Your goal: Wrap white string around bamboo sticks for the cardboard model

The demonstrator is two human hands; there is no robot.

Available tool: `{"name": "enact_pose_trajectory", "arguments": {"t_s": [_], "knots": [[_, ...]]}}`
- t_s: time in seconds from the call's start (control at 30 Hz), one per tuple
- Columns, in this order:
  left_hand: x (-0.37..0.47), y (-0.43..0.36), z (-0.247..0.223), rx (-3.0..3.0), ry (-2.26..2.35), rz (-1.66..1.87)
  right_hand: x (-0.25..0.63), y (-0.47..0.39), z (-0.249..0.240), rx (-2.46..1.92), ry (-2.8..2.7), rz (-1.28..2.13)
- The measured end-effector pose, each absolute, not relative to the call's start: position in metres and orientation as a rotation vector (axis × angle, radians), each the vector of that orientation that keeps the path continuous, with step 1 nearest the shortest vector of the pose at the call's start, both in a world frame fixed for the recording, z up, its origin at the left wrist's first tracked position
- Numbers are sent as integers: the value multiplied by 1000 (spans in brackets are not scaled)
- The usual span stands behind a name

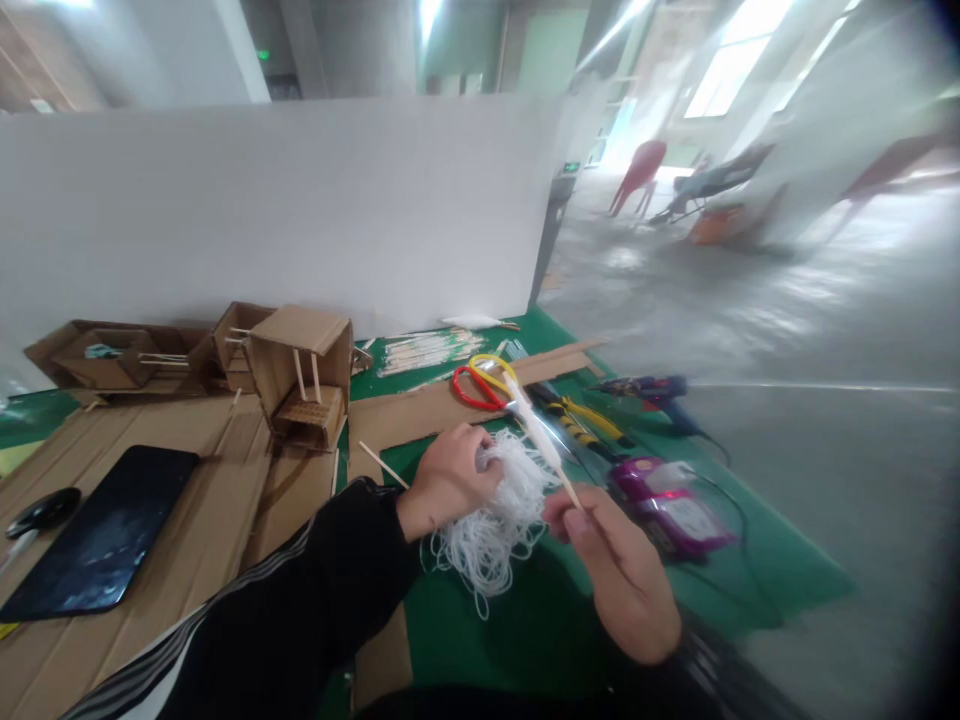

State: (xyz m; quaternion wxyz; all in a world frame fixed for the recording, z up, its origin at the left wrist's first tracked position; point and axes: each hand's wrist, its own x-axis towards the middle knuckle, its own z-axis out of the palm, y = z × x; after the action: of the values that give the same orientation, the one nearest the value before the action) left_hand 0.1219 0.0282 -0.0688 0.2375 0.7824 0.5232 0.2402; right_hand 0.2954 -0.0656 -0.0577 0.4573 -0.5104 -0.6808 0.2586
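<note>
Tangled, thin white cord [480, 550] lies under the left hand [454, 472], finger closure indeterminable; right hand [626, 575] fingers clamp a slim, white-wrapped wooden stick [537, 432].

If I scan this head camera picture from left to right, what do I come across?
Black touchscreen device, open cardboard box with two upright sticks, left hand, tangled white string, right hand.

Just right of a tangled, loose-looped heap of white string [514, 497] slants a slim wooden stick [541, 440], its upper part thickly wound in white.
</note>
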Motion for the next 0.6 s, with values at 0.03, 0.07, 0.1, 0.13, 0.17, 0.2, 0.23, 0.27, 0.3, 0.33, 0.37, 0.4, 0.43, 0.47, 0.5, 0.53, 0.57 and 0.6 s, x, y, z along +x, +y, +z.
{"name": "enact_pose_trajectory", "arguments": {"t_s": [0.03,0.07,0.1,0.13,0.17,0.2,0.23,0.27,0.3,0.33,0.37,0.4,0.43,0.47,0.5,0.53,0.57,0.6], "knots": [[117,27,-68,2126,1428,646,297,-66,-60,-1265,-1671,627],[112,25,-67,2096,1420,635,298,-67,-63,-1273,-1665,617],[106,22,-66,2045,1405,628,300,-68,-65,-1278,-1661,611],[101,20,-64,1988,1382,640,301,-68,-67,-1283,-1658,607],[96,17,-62,1919,1349,659,302,-68,-68,-1290,-1656,604],[92,15,-60,1837,1313,689,302,-69,-69,-1293,-1654,598],[88,13,-57,1748,1274,716,302,-68,-69,-1297,-1652,594],[84,10,-55,1653,1233,732,301,-67,-69,-1299,-1653,596],[81,7,-53,1558,1196,743,300,-66,-68,-1298,-1656,607],[78,5,-51,1471,1162,747,298,-64,-67,-1294,-1663,629],[75,2,-49,1396,1135,751,295,-61,-65,-1285,-1674,661],[73,-1,-47,1337,1115,757,291,-58,-63,-1270,-1685,697],[70,-4,-45,1295,1103,761,286,-54,-60,-1246,-1695,730],[68,-7,-44,1268,1099,769,281,-50,-57,-1216,-1704,755],[66,-9,-43,1249,1097,776,276,-46,-54,-1184,-1707,771],[64,-11,-41,1237,1094,781,271,-42,-51,-1153,-1709,776],[63,-12,-41,1224,1093,789,266,-39,-48,-1126,-1715,769],[62,-13,-40,1210,1090,797,261,-36,-45,-1107,-1724,756]]}}
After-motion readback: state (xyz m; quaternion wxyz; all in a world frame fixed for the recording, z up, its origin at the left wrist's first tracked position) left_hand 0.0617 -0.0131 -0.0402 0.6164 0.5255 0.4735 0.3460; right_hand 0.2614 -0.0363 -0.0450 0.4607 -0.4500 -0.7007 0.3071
